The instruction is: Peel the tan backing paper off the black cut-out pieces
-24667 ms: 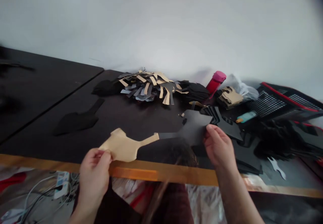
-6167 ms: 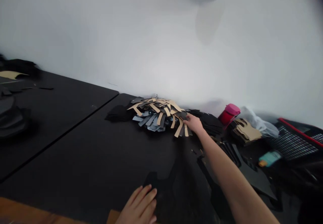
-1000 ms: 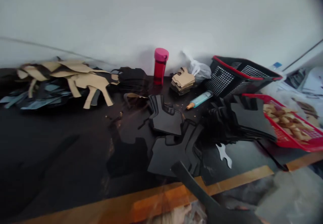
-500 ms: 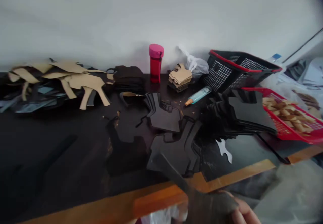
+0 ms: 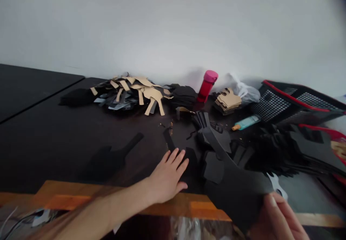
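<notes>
My left hand (image 5: 169, 177) lies at the front of the dark table (image 5: 67, 139), fingers spread over a black cut piece (image 5: 189, 160). At the lower right, my right hand (image 5: 279, 216) pinches the edge of a large black sheet piece (image 5: 238, 186), which is tilted over the table's front edge. Behind the held piece are more black cut pieces (image 5: 220, 139). Another black piece (image 5: 108, 160) with a narrow arm lies flat left of my left hand. A white shape (image 5: 278, 186) shows partly behind the held piece.
Tan and black cutouts (image 5: 146, 88) are heaped at the back. A red bottle (image 5: 207, 86), tan stack (image 5: 228, 101), blue tube (image 5: 247, 122) and black basket (image 5: 275, 104) stand rightward. Black pieces (image 5: 308, 142) are piled before a red tray (image 5: 337, 135).
The view has turned left. My left hand has come into view, spread over the table. My right hand has raised the black piece, which now shows more fully.
</notes>
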Tool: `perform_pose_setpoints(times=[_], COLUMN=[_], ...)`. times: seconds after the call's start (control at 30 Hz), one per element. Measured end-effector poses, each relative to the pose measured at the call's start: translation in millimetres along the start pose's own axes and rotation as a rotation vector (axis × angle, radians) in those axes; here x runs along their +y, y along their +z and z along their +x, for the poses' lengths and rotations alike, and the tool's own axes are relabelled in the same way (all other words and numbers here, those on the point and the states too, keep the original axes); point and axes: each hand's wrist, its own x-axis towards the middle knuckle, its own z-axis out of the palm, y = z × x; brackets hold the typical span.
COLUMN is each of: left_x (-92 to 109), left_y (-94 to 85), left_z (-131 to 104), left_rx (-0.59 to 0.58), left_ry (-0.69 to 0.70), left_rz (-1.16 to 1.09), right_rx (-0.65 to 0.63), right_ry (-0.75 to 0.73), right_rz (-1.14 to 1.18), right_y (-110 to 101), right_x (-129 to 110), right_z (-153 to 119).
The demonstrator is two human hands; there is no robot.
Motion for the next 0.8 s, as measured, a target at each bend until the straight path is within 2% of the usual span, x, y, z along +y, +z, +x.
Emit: perform_pose_setpoints(times=[0.07,0.17,0.27,0.33,0.43,0.5,0.57,0.63,0.7,0.77,0.8], left_x=[-13,-22,-27,-32,-42,-50,-62,-79,-98,-111,-112], left_y=[3.0,4.8,-3.3,-14.0,-30.6,-37.4,-39.9,-40.6,-44.0,-52.5,-58.2], left_z=[8,16,14,2,-34,-59,-73,-67,-47,-25,-18], left_rx=[-0.04,-0.038,-0.009,0.004,-0.005,-0.03,-0.05,-0.029,0.036,0.111,0.153], left_ry=[0.041,0.072,0.072,0.06,0.065,0.071,0.065,0.032,-0.036,-0.117,-0.158], left_rz=[0.104,0.159,0.162,0.16,0.121,0.045,-0.046,-0.144,-0.243,-0.282,-0.301], right_rx=[-0.019,-0.044,-0.098,-0.105,-0.089,-0.086,-0.096,-0.103,-0.084,-0.033,0.002], right_ry=[-0.012,-0.029,-0.013,0.015,0.051,0.07,0.074,0.051,-0.013,-0.166,-0.289], right_rz=[-0.034,-0.036,-0.016,0.008,0.034,0.039,0.036,0.015,-0.075,-0.261,-0.365], right_y=[20,49,72,81,90,97,105,113,118,118,118], right_x=[-1,0,6,12,23,29,33,35,35,33,32], right_z=[-3,-5,-5,-4,-4,-4,-5,-8,-11,-16,-18])
